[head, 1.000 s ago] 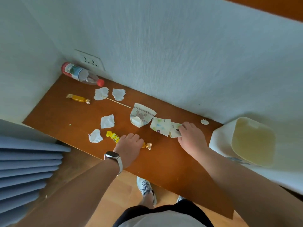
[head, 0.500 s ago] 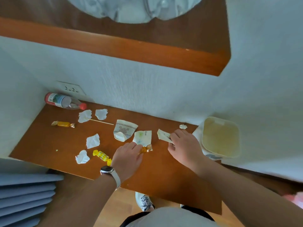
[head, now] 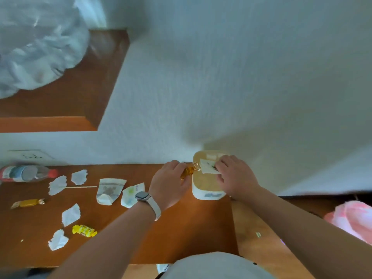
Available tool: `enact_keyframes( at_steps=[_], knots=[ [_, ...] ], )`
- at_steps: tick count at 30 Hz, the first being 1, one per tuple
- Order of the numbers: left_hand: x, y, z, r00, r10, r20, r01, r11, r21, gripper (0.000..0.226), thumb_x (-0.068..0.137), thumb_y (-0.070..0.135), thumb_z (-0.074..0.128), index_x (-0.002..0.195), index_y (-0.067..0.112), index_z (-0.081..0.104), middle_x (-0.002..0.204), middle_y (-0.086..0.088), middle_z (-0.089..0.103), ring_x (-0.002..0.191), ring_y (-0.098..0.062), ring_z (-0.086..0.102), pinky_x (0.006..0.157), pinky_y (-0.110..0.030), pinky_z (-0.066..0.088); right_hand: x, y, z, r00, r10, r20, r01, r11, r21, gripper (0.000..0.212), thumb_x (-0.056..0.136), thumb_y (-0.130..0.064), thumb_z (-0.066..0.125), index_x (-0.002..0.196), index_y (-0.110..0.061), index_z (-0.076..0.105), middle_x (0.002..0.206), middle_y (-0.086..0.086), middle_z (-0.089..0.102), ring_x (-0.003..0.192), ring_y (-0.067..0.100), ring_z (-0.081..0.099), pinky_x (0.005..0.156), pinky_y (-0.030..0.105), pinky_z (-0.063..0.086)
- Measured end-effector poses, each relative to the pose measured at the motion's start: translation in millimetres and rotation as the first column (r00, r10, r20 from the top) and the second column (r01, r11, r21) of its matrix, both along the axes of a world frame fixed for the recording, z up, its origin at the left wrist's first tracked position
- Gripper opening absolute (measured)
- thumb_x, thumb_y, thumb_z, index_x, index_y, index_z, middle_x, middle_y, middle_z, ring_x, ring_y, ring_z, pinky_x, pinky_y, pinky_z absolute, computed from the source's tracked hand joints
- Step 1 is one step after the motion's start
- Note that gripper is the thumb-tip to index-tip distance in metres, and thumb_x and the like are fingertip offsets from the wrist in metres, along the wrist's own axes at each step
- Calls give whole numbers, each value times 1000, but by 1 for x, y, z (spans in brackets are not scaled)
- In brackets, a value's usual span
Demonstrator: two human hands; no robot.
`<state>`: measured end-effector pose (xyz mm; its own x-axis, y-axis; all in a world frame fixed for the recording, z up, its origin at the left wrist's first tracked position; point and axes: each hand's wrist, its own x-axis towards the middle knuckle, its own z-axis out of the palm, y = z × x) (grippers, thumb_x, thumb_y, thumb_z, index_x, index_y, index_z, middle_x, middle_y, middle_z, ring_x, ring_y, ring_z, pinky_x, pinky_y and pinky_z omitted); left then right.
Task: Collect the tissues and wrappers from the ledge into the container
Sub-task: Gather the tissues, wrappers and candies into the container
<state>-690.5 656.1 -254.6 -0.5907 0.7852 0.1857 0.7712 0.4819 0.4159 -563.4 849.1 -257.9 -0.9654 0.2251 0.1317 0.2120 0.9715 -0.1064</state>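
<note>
A cream container [head: 207, 193] stands at the right end of the brown ledge [head: 181, 228]. My left hand [head: 170, 185] holds an amber candy wrapper [head: 188, 171] at the container's left rim. My right hand [head: 234, 177] holds a white paper wrapper [head: 208, 166] over the container's opening. Left on the ledge lie several white tissue scraps [head: 70, 214], a yellow candy wrapper [head: 84, 230], a gold candy wrapper [head: 27, 203], a white printed pouch [head: 109, 191] and a pale printed wrapper [head: 130, 194].
A plastic bottle with a red cap [head: 26, 173] lies at the ledge's far left by a wall socket [head: 30, 155]. A thin stick [head: 80, 186] rests near the tissues. A shelf with a clear bag [head: 36, 43] hangs above. Something pink [head: 352, 218] sits low right.
Both hands lifted from the ledge and moved right to the container, the left carrying the amber candy wrapper, the right the white paper wrapper. The view swung right and upward.
</note>
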Motion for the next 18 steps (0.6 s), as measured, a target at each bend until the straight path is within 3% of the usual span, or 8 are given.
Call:
enact_keyframes(
  at_steps=[10, 15, 18],
  knots=[
    [16, 66, 3, 997, -49, 54, 54, 993, -104, 26, 92, 32, 55, 114, 18, 61, 99, 4, 60, 84, -10, 50, 71, -19, 41, 26, 29, -12, 994, 93, 60, -86, 991, -98, 14, 84, -19, 61, 95, -14, 67, 94, 4, 62, 83, 22, 58, 71, 33, 48],
    [20, 79, -3, 998, -65, 24, 68, 982, -176, 28, 93, 32, 55, 116, 19, 63, 106, 2, 63, 90, -19, 58, 74, -29, 50, 31, 41, -6, 984, 180, 10, -175, 965, -197, 21, 88, -30, 60, 100, -14, 67, 100, 3, 64, 88, 21, 60, 77, 35, 50],
    [21, 81, -2, 996, -80, -30, 73, 978, -198, 31, 91, 34, 53, 114, 17, 65, 109, 0, 65, 91, -23, 61, 74, -37, 53, 31, 46, -1, 980, 198, 34, -189, 964, -187, 32, 90, -37, 49, 105, -14, 65, 106, 3, 63, 95, 21, 59, 82, 34, 47]
  ],
)
